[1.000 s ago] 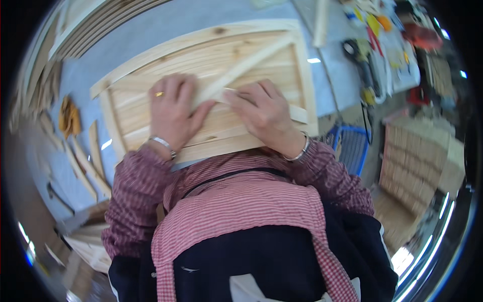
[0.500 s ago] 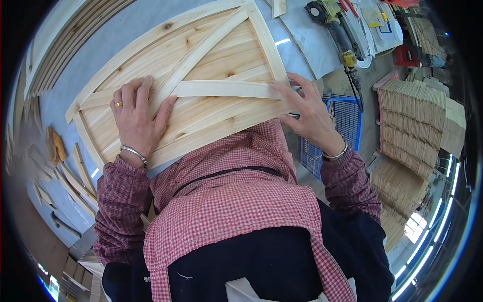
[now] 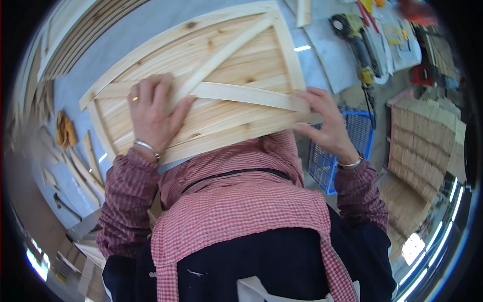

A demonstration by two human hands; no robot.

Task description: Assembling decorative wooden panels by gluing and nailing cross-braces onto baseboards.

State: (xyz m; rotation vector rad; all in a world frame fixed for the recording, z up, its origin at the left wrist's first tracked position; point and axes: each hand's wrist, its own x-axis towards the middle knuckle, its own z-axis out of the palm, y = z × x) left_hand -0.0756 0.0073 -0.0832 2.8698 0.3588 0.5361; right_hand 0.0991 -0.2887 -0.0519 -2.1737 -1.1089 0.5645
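Head view: left hand point(image 3: 153, 113) flat on the wooden panel point(image 3: 211, 80), right hand point(image 3: 327, 126) pinching its corner over the workbench point(image 3: 151, 25) edge; that light pinch could let it tip.

Woodwork shop: pine panel point(image 3: 211, 85), power drill point(image 3: 352, 35), stacked wood offcuts point(image 3: 422, 146).

Head view. Pale wooden panel point(image 3: 211, 85) with frame and diagonal braces lies on grey surface point(image 3: 146, 25). Left hand point(image 3: 153, 113) flat on panel, fingers spread, ring visible. Right hand point(image 3: 327, 126) grips panel's near right corner. Yellow power drill point(image 3: 354, 43) far right. Blue wire basket point(image 3: 347, 151) just right of the right hand. Wood offcuts point(image 3: 75, 156) left.
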